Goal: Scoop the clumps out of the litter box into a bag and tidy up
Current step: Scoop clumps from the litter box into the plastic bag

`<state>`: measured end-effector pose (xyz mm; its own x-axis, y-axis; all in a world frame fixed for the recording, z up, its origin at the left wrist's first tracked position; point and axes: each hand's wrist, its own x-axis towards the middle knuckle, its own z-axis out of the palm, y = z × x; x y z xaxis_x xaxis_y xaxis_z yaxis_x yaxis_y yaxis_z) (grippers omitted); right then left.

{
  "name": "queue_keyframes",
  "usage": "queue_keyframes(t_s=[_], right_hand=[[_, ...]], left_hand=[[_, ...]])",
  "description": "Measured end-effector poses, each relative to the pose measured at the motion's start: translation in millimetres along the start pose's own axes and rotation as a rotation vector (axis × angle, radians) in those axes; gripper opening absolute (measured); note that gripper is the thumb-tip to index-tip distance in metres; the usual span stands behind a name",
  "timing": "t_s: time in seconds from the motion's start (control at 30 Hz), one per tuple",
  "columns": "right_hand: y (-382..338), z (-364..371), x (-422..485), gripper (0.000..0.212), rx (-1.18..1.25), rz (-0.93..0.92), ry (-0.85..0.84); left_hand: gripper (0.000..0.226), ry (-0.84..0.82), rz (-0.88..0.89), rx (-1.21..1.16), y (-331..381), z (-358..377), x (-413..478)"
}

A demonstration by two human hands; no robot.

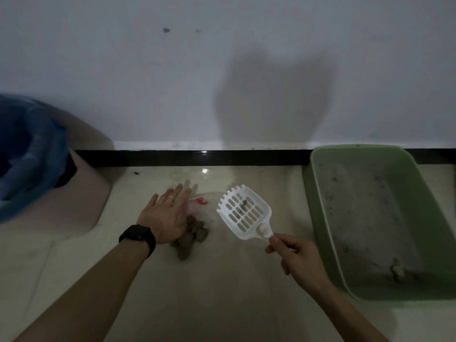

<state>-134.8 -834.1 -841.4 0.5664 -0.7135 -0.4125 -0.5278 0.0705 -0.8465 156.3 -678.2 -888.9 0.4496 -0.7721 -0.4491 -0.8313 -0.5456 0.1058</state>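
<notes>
No legible text, label, brand or number found. One red mark (202, 200) on the bag (206, 213) is too small and blurred to read.

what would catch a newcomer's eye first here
The white scoop sits mid-frame, its handle gripped by the right hand. Just left of it, the left hand lies flat over a clear bag and a heap of brown clumps. A green litter box stands at the right.
</notes>
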Motion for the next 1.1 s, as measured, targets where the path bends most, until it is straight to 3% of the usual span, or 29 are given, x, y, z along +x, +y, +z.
queue_keyframes(t_s=[0.1, 0.2, 0.3, 0.67, 1.1], right_hand=[[-5, 24, 8, 0.014, -0.284, -0.116, -0.063], [5, 39, 17, 0.025, -0.799, -0.435, 0.020], [10, 50, 17, 0.026, -0.999, -0.603, 0.067], [5, 53, 14, 0.025, -0.976, -0.621, 0.154], [8, 50, 9, 0.023, -0.898, -0.536, 0.051]], left_hand=[[0.076, -0.035, -0.011, 0.011, -10, 8, -6], [0.078, -0.073, -0.001, 0.031, -14, 10, -13], [0.080, -0.074, -0.002, 0.041, -19, 13, -16], [0.085, -0.082, -0.033, 0.014, -22, 15, -19], [0.076, -0.027, 0.032, 0.029, -8, 29, -19]])
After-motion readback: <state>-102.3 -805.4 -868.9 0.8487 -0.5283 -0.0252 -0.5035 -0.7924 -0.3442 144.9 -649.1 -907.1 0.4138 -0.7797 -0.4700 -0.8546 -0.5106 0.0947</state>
